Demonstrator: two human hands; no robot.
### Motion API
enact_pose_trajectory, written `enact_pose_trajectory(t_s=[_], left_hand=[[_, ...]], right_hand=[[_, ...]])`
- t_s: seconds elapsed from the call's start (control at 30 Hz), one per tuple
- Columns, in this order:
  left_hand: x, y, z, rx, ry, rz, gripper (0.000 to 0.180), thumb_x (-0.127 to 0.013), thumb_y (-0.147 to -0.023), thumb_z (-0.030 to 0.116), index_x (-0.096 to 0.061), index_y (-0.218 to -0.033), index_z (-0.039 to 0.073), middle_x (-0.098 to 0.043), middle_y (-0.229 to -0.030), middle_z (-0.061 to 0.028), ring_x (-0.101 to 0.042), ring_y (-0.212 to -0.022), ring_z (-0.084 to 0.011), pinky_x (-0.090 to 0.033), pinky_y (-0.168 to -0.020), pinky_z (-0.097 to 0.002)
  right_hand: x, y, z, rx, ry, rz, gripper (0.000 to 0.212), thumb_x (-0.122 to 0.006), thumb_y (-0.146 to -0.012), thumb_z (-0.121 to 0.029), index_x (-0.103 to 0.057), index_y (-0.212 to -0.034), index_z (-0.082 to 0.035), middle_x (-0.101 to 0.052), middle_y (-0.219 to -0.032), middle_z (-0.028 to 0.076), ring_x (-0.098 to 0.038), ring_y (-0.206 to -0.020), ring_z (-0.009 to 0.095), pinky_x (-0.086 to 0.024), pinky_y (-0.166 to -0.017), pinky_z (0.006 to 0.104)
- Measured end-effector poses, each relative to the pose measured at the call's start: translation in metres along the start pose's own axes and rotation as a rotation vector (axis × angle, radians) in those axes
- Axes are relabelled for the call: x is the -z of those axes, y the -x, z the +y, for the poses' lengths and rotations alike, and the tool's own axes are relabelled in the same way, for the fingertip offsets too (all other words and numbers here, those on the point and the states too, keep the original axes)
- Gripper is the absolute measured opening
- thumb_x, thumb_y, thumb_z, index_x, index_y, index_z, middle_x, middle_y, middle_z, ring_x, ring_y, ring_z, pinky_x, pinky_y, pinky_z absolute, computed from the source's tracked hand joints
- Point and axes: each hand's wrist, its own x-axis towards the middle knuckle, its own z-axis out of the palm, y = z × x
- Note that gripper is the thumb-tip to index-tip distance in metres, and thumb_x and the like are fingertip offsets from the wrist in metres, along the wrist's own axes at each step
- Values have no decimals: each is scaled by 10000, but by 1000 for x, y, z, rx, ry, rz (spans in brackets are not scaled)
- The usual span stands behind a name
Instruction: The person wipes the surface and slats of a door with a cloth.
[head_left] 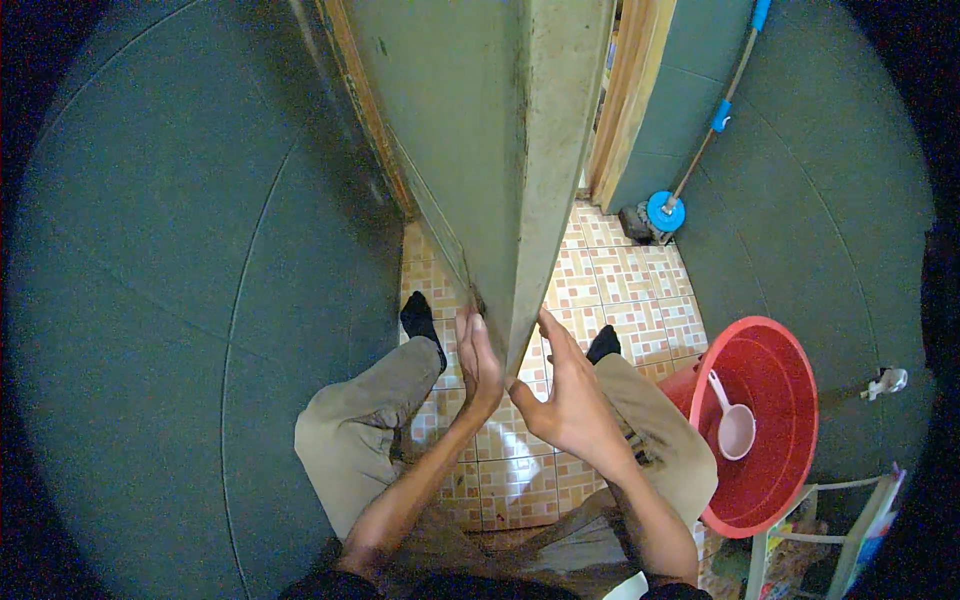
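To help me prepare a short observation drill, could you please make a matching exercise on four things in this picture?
Things:
1. door
2. tub
3. dipper
4. mop

Descriptions:
A. pale pink, inside another thing
B. long-handled, with blue parts
C. between the left hand and the right hand
D. red, beside the right knee

Pairs: 1-C, 2-D, 3-A, 4-B

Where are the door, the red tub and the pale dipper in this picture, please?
Door [485,150]: head view, on its broad, greenish face.
Red tub [782,430]: head view, on its bare inner wall.
Pale dipper [737,434]: head view, on its round bowl.
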Motion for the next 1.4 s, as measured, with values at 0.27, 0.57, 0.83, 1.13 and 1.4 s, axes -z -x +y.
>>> enact_pose_trajectory(t_s=[0.27, 0.57, 0.83, 1.13, 1.4], left_hand=[[2, 6, 21, -441, -242, 57, 627, -305, -1050, 313, -409, -1501, -111, -432, -1495, -296, -424, -1392, -428, -289, -1193, -465], [0, -5, 1, 191, 92, 26, 660, -299, -1045, 349, -403, -1508, -110, -438, -1484, -308, -424, -1386, -434, -297, -1185, -479], [1, 2, 35, -614, -241, 33, 699, -283, -1039, 392, -408, -1500, -119, -440, -1478, -315, -420, -1388, -436, -297, -1184, -487], [-1, -6, -5, 50, -18, 65, 609, -308, -1062, 310, -424, -1497, -100, -458, -1475, -286, -434, -1385, -411, -300, -1189, -454], [1, 6, 38, -326, -235, 63, 609, -315, -1060, 309, -422, -1499, -99, -477, -1457, -285, -430, -1393, -408, -302, -1185, -452]], right_hand=[[5, -1, -7, 41, 35, -13, 824, -711, -840, -123, -297, -1515, 107, -461, -1444, 361, -453, -1380, 475, -358, -1179, 469], [4, 1, -7, 46, 5, -14, 826, -708, -822, -90, -309, -1522, 91, -461, -1476, 331, -434, -1423, 439, -335, -1195, 460], [4, 1, -7, 24, -4, -8, 825, -704, -824, -99, -309, -1523, 94, -444, -1486, 346, -426, -1428, 445, -324, -1200, 459], [2, -1, -3, 47, 46, -11, 849, -714, -829, -116, -274, -1511, 133, -457, -1454, 355, -451, -1382, 477, -356, -1184, 462], [4, 0, -3, 28, 43, -28, 867, -710, -824, -114, -257, -1517, 141, -441, -1468, 362, -435, -1398, 475, -343, -1193, 457]])
